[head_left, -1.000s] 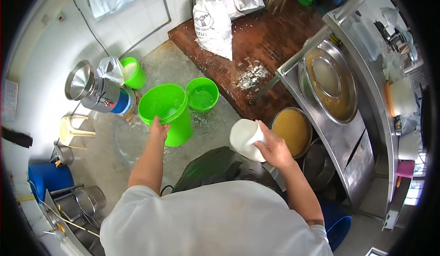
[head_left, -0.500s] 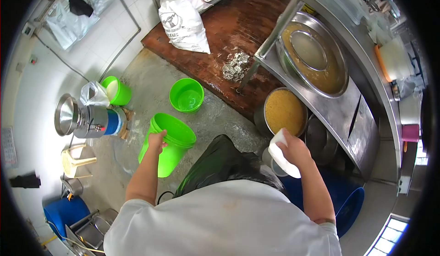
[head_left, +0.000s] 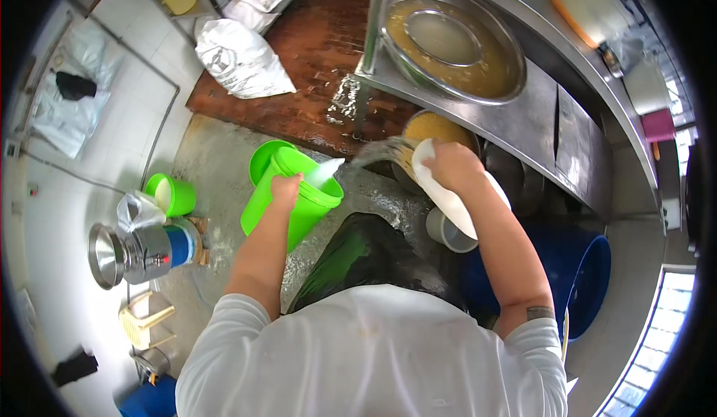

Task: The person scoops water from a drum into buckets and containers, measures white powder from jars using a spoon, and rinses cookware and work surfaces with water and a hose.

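Note:
My left hand [head_left: 286, 191] grips the rim of a tall green bucket [head_left: 280, 212], which tilts to the right. Pale liquid [head_left: 325, 172] rises at the bucket's mouth and over its rim. My right hand [head_left: 453, 165] is closed on the top of a curved white object [head_left: 455, 206], dish-like and seen nearly edge-on; its exact kind is unclear. A blurred splash of water [head_left: 382, 150] hangs in the air between the bucket and the white object. Behind my right hand stands a pot of yellowish contents [head_left: 435, 127], partly covered by the hand.
A second green bucket [head_left: 263, 156] stands behind the held one. At right is a steel table [head_left: 534, 118] bearing a large steel basin [head_left: 515, 81]. A pale container [head_left: 450, 232] and a blue barrel [head_left: 586, 282] stand below it. The floor [head_left: 224, 148] looks wet.
The held green bucket has moved right and up, now partly covering the other bucket. My right hand has raised the white object inward. Splashing water has appeared between them.

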Demonstrator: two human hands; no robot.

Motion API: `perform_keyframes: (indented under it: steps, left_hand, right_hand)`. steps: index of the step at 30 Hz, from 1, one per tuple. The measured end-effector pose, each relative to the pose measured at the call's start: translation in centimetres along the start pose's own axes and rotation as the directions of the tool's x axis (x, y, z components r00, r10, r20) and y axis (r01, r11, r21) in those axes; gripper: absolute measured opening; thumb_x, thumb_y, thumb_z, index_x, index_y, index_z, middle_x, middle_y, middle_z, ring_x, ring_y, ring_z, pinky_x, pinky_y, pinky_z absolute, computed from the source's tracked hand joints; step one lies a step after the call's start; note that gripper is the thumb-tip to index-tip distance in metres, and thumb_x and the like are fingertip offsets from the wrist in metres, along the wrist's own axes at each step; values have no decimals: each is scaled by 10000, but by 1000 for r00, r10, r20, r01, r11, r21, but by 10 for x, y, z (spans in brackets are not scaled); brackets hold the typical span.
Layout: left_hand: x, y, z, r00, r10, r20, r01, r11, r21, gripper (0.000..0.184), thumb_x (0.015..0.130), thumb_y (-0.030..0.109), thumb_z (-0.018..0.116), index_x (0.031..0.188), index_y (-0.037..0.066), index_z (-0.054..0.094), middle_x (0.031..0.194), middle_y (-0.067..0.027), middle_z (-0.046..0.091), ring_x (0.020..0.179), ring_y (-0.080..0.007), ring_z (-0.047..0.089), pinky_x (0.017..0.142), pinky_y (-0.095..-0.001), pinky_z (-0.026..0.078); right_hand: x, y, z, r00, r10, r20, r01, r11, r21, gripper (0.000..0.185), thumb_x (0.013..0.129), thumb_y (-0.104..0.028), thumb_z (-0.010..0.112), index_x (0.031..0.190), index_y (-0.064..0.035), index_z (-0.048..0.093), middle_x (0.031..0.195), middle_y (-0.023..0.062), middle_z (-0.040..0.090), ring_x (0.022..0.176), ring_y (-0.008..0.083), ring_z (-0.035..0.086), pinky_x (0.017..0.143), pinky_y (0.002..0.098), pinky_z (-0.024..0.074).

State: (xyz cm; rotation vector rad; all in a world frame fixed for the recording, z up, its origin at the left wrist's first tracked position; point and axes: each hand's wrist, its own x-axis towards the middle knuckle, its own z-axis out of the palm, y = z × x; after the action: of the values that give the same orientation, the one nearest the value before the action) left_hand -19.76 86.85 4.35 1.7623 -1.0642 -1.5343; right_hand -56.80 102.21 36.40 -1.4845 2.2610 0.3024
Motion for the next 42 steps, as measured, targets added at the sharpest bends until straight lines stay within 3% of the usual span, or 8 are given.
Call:
perform_keyframes:
  steps: [5,8,12,15,20,33,40,42]
  left_hand:
    - [14,24,-20,991,-127,-40,126,992,-28,219,818,159,862,888,3,725,745,-82,671,511,-179,553,458,-380,422]
    - [16,20,-44,993,-85,-82,77,993,-93,194,826,162,852,864,20,726,729,-64,669,502,-178,544,460,-365,416]
    - [41,-10,-84,989,6,-146,36,957,287,257,820,235,836,896,11,736,798,-117,722,619,-248,646,556,-426,488]
    - [55,-31,-113,922,358,146,-324,511,796,323,836,325,817,927,28,729,830,-171,735,705,-310,702,621,-481,517]
    - [-28,48,-91,985,149,-82,22,368,929,469,760,346,845,964,-66,751,1029,-263,762,966,-411,748,853,-476,591]
    - [-97,119,-117,924,341,-171,146,98,984,526,783,226,811,1181,-66,631,1177,-292,713,1123,-446,699,973,-480,569]
    - [-134,164,-131,821,469,-324,214,273,938,610,775,296,847,1186,-85,608,1174,-308,707,1093,-454,706,976,-468,566]
    - [-118,151,-169,823,410,-393,227,397,889,601,780,297,849,1176,-88,614,1149,-292,716,1037,-431,727,909,-478,590]
  right_hand:
    - [-77,105,-2,921,280,-270,-221,948,230,641,994,-412,661,1501,-46,517,1164,270,729,1102,425,706,970,497,549]
    - [-141,190,21,618,497,-609,-180,844,506,564,983,-385,712,1419,-40,614,1186,243,736,1078,369,730,953,437,557]
    - [-248,315,48,163,732,-662,-365,668,649,574,989,-410,714,1427,-50,623,1308,165,708,937,281,745,855,379,583]
    - [-314,339,38,-137,771,-622,-392,535,749,623,984,-474,709,1447,-68,617,1336,134,698,845,246,737,778,349,593]
    - [-391,438,80,-338,613,-714,-570,470,674,669,983,-590,641,1478,-142,597,1410,114,665,1030,289,761,879,380,613]
    - [-407,566,149,20,506,-862,-761,567,315,557,1062,-515,553,1498,-168,558,1451,116,639,1281,336,648,1083,429,522]
    - [-387,797,376,645,710,-282,-741,671,-6,537,990,-284,675,1450,-34,559,1417,267,606,1316,423,592,1086,484,496]
    - [-354,717,316,500,846,186,-859,512,-17,480,994,-238,655,1441,-78,586,1455,258,583,1359,423,561,1126,481,467]
